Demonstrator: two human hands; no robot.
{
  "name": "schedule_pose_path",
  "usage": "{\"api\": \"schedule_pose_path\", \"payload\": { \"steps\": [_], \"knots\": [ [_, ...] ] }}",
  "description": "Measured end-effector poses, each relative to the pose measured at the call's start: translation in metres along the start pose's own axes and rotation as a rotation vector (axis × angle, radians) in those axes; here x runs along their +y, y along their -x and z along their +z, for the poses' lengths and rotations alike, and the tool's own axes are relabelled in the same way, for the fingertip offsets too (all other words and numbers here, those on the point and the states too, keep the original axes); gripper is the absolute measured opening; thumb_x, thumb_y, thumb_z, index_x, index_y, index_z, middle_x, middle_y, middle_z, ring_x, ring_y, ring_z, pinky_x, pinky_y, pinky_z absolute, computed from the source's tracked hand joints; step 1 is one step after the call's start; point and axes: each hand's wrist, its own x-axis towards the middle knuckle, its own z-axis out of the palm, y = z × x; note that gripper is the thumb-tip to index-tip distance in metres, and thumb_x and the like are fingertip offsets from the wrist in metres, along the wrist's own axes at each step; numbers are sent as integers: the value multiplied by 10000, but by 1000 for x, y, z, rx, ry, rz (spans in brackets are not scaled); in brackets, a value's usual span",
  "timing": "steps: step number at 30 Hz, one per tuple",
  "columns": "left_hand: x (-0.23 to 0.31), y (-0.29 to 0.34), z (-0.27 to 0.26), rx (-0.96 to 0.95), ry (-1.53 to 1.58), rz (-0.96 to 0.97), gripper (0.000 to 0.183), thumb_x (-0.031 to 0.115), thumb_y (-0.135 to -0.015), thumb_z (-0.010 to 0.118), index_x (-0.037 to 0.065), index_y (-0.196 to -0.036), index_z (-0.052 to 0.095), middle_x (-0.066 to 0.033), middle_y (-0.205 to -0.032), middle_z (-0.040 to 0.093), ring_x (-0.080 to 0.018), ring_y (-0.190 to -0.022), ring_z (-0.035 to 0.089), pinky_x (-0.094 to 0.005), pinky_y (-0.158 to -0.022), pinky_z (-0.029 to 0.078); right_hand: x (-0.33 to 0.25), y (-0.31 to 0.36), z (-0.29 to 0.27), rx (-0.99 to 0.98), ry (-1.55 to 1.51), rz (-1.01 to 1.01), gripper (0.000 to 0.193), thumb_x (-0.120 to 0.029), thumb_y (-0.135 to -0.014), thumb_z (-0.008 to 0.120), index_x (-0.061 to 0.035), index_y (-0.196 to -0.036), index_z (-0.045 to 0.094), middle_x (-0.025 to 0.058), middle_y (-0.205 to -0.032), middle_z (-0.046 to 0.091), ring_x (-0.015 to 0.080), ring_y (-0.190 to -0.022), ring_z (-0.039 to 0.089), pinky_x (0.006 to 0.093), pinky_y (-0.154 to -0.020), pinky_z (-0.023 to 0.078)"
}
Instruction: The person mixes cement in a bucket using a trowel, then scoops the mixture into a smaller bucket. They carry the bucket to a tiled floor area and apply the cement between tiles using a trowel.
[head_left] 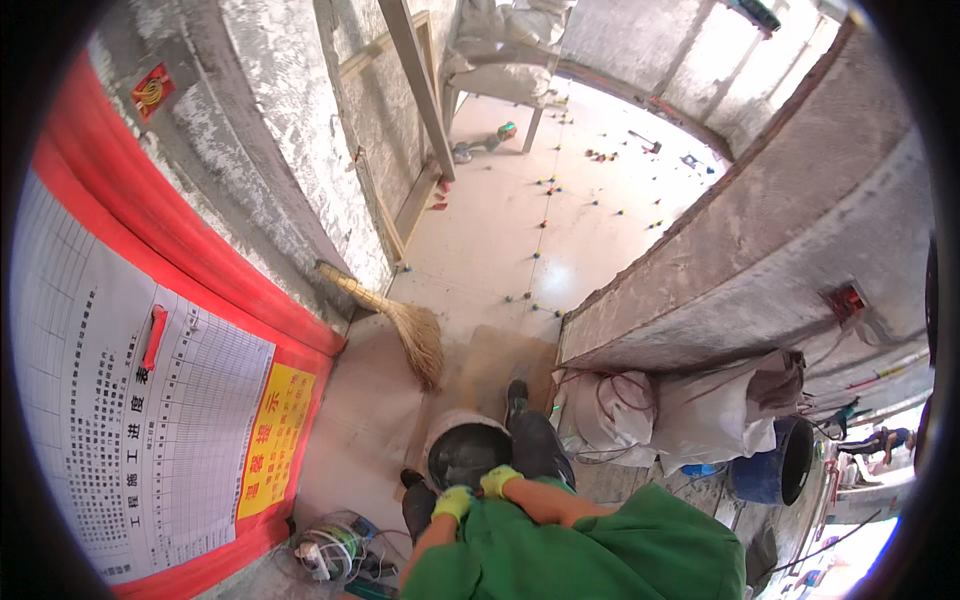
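Note:
A round bucket point(466, 418) with a pale outer wall and a dark grey inside hangs or stands between my legs. My left hand point(452, 503), in a yellow-green glove, is closed at the bucket's near left edge. Close beside it, my right hand point(497, 482), gloved alike, is closed at the near right edge. Whether the fingers hold the rim or a handle is hidden. What lies in the dark bucket is hard to make out. Ahead on the left, a straw broom point(412, 330) leans against the wall corner with its bristles on the floor.
Beyond the doorway, pale tiles point(480, 220) carry several small coloured tile levelers. White sacks point(705, 405) and a blue barrel point(775, 462) stand at right. A printed chart point(130, 400) with red borders covers the left wall. Coiled cords and tools point(335, 550) lie near my left foot.

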Motion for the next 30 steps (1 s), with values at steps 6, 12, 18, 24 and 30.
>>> {"api": "schedule_pose_path", "payload": {
  "steps": [6,12,18,24,30],
  "knots": [
    [83,-57,-73,163,-200,26,326,334,-817,538,112,-1000,691,-181,-1092,631,-360,-1015,606,-469,-851,479,76,-26,-90,64,-76,-123,430,-376,-898,479,-74,-1156,642,150,-1187,614,297,-1090,598,406,-903,476],
    [102,-107,-149,-13,-244,98,312,297,-814,516,123,-998,697,-172,-1084,640,-351,-1019,612,-456,-850,484,93,-56,-153,40,-196,-65,415,-374,-866,504,-78,-1109,662,172,-1124,636,309,-1052,616,412,-877,477],
    [115,-154,-208,-167,-343,130,333,278,-856,483,98,-1061,674,-181,-1126,627,-345,-1054,602,-449,-877,470,102,-86,-192,71,-222,80,398,-355,-872,514,-72,-1103,671,165,-1130,639,293,-1041,628,400,-884,485],
    [206,-188,-239,-137,-444,59,365,283,-847,480,58,-1076,654,-195,-1141,612,-370,-1057,593,-468,-881,465,185,-83,-240,113,-356,-51,381,-355,-882,493,-93,-1074,692,141,-1104,655,275,-1047,629,389,-882,484],
    [313,-212,-250,-141,-731,-68,348,314,-857,508,112,-1078,685,-139,-1146,639,-274,-1104,594,-453,-897,438,258,-72,-262,193,-480,-156,411,-360,-886,490,-51,-1085,675,184,-1123,634,297,-1065,614,400,-900,474]
  ]
}}
